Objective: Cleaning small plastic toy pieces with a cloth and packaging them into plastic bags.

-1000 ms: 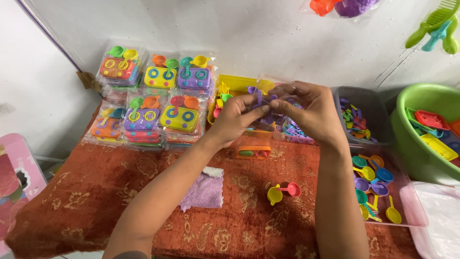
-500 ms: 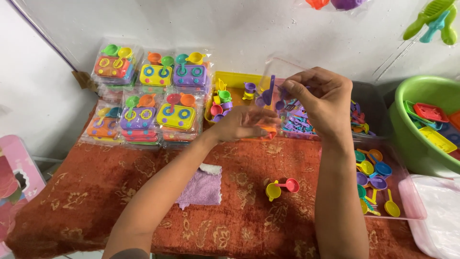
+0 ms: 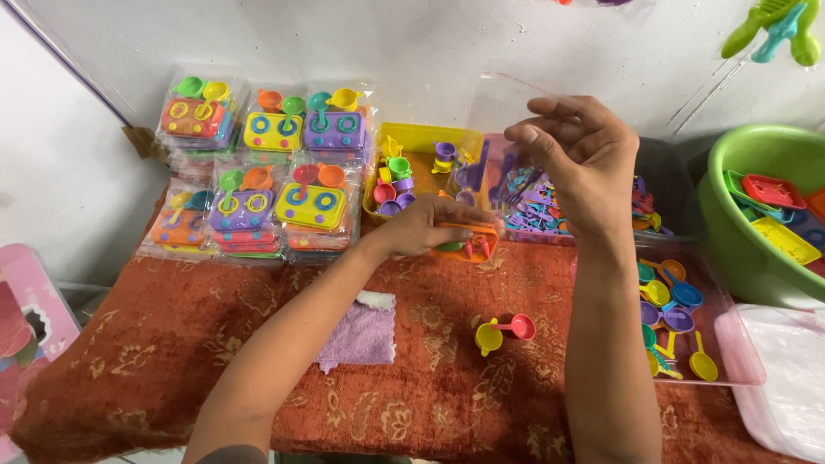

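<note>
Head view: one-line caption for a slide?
Left hand on an orange toy stove, right hand lifting a clear plastic bag above sorted toy cookware.

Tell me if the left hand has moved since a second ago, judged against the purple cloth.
Yes. The left hand has come down from beside the right hand onto the orange toy stove, closer to the purple cloth.

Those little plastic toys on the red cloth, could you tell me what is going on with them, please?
A person is handling toy kitchen pieces with bare hands. The left hand rests on an orange toy stove on the red cloth, while the right hand is raised, its fingers pinching a clear plastic pack. Packed toy sets are stacked at the back left, and a yellow pan and a pink pan lie loose in front.
</note>
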